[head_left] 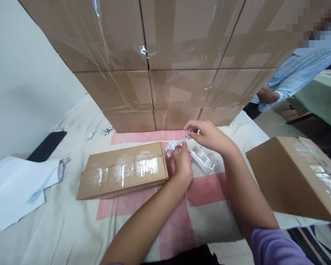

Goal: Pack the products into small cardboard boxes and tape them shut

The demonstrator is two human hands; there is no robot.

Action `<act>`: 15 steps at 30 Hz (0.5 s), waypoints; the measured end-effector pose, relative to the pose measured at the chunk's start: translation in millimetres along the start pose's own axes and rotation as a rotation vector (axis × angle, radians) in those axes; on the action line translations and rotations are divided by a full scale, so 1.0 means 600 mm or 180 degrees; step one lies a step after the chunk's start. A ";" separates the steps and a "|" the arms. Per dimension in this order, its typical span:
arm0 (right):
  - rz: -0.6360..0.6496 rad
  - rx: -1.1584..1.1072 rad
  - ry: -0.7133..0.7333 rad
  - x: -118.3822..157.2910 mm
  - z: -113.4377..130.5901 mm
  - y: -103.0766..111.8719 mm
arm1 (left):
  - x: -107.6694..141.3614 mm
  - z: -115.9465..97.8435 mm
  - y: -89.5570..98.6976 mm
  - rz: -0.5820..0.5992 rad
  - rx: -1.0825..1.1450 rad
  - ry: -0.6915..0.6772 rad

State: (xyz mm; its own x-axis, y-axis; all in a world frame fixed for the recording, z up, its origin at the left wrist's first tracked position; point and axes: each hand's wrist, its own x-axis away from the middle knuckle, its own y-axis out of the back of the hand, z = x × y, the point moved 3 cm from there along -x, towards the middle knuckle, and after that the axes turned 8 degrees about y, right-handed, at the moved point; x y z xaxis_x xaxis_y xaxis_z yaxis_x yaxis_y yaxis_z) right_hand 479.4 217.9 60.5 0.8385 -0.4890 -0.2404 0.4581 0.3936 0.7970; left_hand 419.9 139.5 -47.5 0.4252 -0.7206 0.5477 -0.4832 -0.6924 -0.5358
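Purple cloth [276, 246] covers the upper part of the right arm, nearest the camera. A long, low cardboard box [124, 169] lies on the bed sheet [79, 228], its top closed and crossed with shiny clear tape (whatever it holds is hidden). Well off to the right sits a deeper cardboard box [289, 176], taped over too, contents unseen.

Just right of the long box, the left hand [182, 162] has its fingers bunched at some clear scraps [173, 145]; whether they grip any, I cannot tell. A white tape dispenser [202, 161] lies beside that hand. The right hand [205, 135], slightly farther off, pinches a small shiny piece [187, 134] between thumb and fingers.

White paper [24, 184] and a flat black object [48, 145] lie at the left. Beyond the hands rises a stack of boxes [179, 92], under clear wrap, all shut. A person in light blue [300, 73] stands to its right.
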 end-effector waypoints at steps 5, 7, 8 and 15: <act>-0.0058 -0.0003 -0.0009 -0.001 0.002 -0.002 | -0.003 -0.025 -0.027 0.0129 0.0523 0.0117; -0.0119 -0.0012 -0.0020 0.002 0.004 0.002 | 0.015 -0.027 -0.021 0.0109 0.0541 0.0120; -0.0151 -0.0030 -0.0012 0.003 0.005 0.005 | 0.026 -0.028 -0.016 0.0080 0.0485 0.0044; -0.0070 -0.0119 0.0107 0.018 0.025 0.017 | 0.057 -0.040 -0.009 0.0068 -0.0118 -0.1454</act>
State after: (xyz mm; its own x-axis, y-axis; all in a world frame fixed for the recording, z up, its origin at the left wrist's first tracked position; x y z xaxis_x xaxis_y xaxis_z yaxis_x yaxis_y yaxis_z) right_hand 489.0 205.0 74.2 0.8372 -0.4717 -0.2767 0.4868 0.4121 0.7702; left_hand 418.7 119.7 -10.7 0.7047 -0.6828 0.1927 -0.5191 -0.6813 -0.5160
